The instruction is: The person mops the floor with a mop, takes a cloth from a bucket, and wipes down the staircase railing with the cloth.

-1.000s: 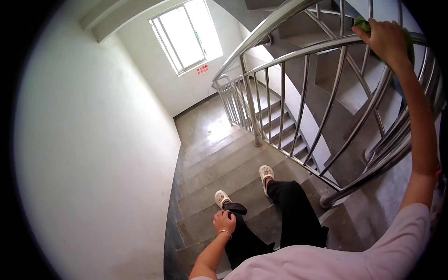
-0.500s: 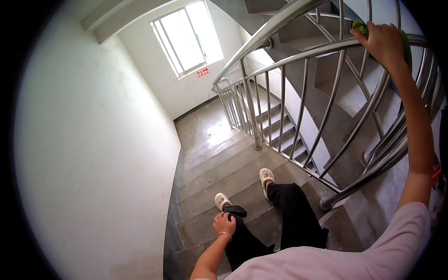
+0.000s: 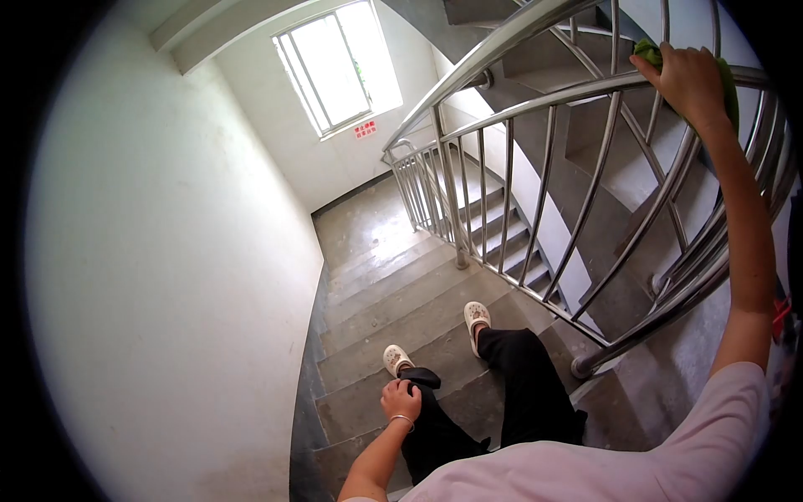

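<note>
My right hand (image 3: 690, 84) is closed around a green cloth (image 3: 729, 90), which lies over the shiny metal handrail (image 3: 585, 89) at the upper right. Part of the cloth pokes out by the thumb and part hangs behind the wrist; the rest is hidden under the palm. Low in the view, my left hand (image 3: 400, 402) rests on the knee of my black trousers (image 3: 439, 435), its fingers slightly bent over the fabric and no object visible in it. A thin bracelet (image 3: 404, 420) circles that wrist.
Concrete steps (image 3: 393, 309) descend past my cream clogs (image 3: 478, 315) to a landing (image 3: 360, 222) below a window (image 3: 330, 71). A white wall (image 3: 167, 276) bounds the left side. Metal balusters (image 3: 548, 201) line the right, with another flight (image 3: 602, 151) beyond them.
The view shifts very slightly. Both hands stay in almost the same place, the right on the cloth at the rail and the left on the knee.
</note>
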The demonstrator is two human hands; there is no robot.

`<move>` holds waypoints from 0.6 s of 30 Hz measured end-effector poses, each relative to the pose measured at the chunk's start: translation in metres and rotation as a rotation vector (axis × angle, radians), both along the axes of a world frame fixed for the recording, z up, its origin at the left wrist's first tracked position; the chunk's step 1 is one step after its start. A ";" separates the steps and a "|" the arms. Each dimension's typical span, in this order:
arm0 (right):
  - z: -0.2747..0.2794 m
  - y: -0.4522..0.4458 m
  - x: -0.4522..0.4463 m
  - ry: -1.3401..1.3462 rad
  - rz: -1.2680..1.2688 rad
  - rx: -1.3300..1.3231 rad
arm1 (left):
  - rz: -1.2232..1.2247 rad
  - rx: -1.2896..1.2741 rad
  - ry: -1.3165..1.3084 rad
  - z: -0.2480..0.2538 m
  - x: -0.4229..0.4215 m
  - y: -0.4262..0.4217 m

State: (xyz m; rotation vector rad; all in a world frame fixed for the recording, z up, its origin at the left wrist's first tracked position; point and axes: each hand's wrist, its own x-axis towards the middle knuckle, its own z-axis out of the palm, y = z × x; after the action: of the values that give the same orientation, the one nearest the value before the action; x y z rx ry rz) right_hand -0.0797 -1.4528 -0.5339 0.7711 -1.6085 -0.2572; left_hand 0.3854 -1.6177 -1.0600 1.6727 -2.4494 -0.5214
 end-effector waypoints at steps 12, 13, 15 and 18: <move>0.000 -0.001 0.004 -0.017 -0.014 -0.026 | -0.048 -0.050 0.009 -0.021 0.003 -0.005; 0.000 0.000 0.004 0.009 -0.006 -0.019 | -0.042 -0.040 0.008 -0.021 0.003 -0.005; -0.001 0.000 0.001 0.001 -0.005 -0.027 | -0.036 -0.030 0.015 -0.022 0.004 -0.005; 0.000 -0.001 0.002 -0.010 -0.006 -0.036 | -0.024 -0.010 0.018 -0.013 0.002 -0.003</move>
State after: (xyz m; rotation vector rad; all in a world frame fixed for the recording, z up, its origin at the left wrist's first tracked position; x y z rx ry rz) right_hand -0.0781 -1.4539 -0.5343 0.7412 -1.6209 -0.2288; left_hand 0.3878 -1.6206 -1.0727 1.6301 -2.4582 -0.5238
